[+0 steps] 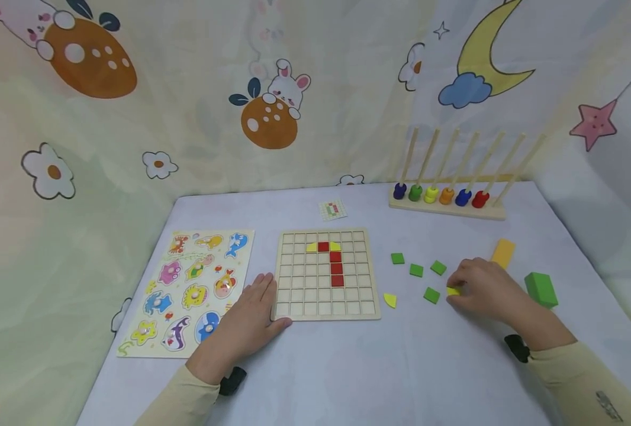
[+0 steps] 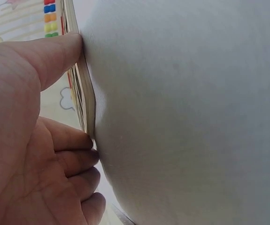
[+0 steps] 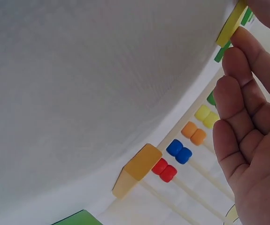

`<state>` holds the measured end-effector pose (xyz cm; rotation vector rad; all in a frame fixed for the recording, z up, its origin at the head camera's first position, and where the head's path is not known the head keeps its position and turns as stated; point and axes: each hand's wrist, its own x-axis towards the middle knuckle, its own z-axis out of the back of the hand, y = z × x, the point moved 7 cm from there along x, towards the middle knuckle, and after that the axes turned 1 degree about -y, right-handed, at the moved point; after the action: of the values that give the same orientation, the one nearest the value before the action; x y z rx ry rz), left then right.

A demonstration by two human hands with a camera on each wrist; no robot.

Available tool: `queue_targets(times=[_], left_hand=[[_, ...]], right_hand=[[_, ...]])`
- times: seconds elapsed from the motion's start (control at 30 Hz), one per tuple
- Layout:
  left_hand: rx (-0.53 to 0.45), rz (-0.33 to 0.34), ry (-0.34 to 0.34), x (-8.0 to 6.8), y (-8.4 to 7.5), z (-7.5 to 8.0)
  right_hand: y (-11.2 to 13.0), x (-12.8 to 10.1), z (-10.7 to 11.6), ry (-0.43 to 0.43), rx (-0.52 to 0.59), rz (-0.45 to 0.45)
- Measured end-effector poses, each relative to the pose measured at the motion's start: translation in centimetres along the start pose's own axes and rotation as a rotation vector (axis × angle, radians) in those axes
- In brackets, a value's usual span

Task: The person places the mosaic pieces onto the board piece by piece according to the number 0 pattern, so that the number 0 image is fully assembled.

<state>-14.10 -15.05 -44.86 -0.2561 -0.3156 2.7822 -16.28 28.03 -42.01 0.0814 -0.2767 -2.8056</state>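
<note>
- While the right hand (image 1: 486, 289) pinches a yellow tile (image 1: 453, 291) between thumb and fingers, well to the right of the grid board (image 1: 299, 278), the left hand (image 1: 254, 313) grasps nothing: its fingers lie extended at the board's left edge, thumb touching the near edge.
- On the grid board, four red squares (image 1: 337, 268): one sits between two yellow corner pieces (image 1: 312, 247), and three form a column below the right-hand corner piece.
- Just right of the board, a loose yellow quarter-round (image 1: 390, 300).
- Farther right of it, four green squares (image 1: 416, 270), then an orange block (image 1: 503, 252) and a green block (image 1: 541, 290).
- Left of the board, an animal puzzle (image 1: 150, 350).
- Beyond its far edge, a small pattern card (image 1: 333, 209); beyond and to its right, a bead rack (image 1: 447, 208).
</note>
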Motion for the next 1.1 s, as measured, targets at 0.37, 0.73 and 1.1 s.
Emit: queue_targets(times=[0.37,0.73,1.1], left_hand=[[-0.011,0.005,0.028,0.0,-0.1,0.0],[0.008,0.014,0.028,0.2,0.1,-0.3],[0.02,0.008,0.028,0.2,0.2,-0.3]], right_hand=[[0.7,0.5,0.5,-0.026,-0.006,-0.016],[3.7,3.1,3.0,-0.075,0.013,0.052],[6.2,5.6,3.7,-0.109,0.035,0.088]])
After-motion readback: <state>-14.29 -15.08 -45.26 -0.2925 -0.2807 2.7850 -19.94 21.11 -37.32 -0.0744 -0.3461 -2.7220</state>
